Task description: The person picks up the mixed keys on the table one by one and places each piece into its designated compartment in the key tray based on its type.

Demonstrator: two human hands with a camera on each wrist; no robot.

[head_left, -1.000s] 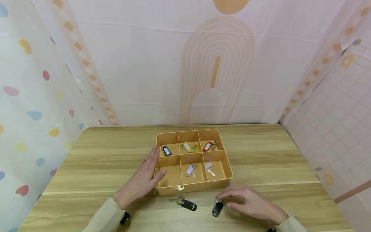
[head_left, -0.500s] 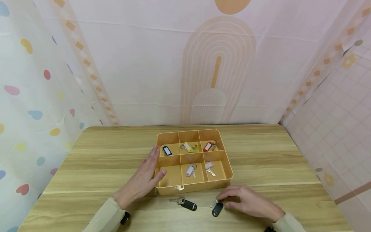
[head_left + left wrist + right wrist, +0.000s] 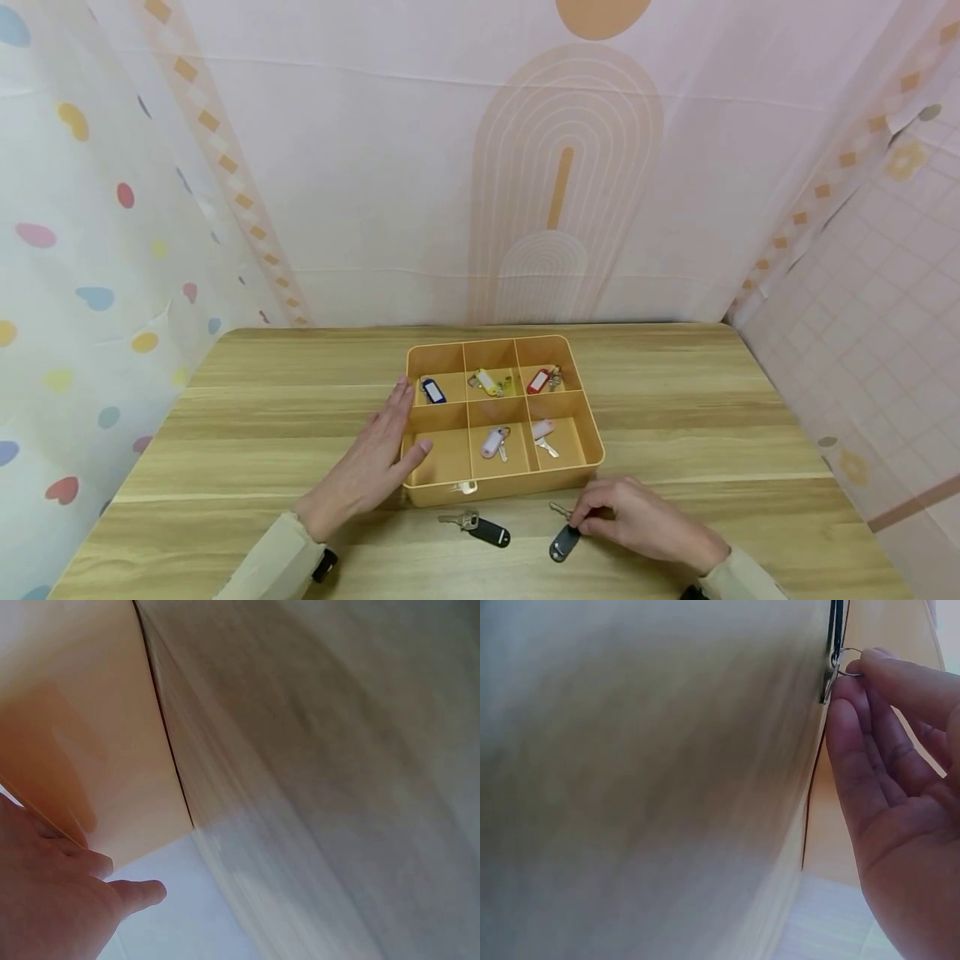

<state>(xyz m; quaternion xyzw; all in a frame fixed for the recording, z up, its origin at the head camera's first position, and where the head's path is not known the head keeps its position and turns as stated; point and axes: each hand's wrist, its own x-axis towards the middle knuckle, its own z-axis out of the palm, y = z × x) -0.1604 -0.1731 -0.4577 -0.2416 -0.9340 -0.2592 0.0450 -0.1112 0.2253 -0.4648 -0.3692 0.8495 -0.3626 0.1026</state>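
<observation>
My right hand (image 3: pixel 641 521) pinches the ring of a key with a black key tag (image 3: pixel 564 543) in front of the box. The small metal key (image 3: pixel 559 510) points up and left from the fingertips. Between thumb and fingers, the right wrist view shows the thin split ring (image 3: pixel 850 649). My left hand (image 3: pixel 365 475) rests along the left side of the yellow-orange divided box (image 3: pixel 510 482), fingers straight outside and thumb over the rim. Another key with a black tag (image 3: pixel 489 532) lies on the table between my hands.
Keys with a blue tag (image 3: pixel 432 391), a yellow tag (image 3: pixel 486 382) and a red tag (image 3: pixel 538 382) lie in the back compartments. Two pale pink-tagged keys, one tag (image 3: pixel 492 442) in the middle and the other tag (image 3: pixel 542 428) at right, occupy front compartments. Patterned curtains (image 3: pixel 375 208) surround the wooden table (image 3: pixel 300 392).
My right fingers have closed together on the key ring, and the key has swung to point up and left. The left hand and the box have stayed put.
</observation>
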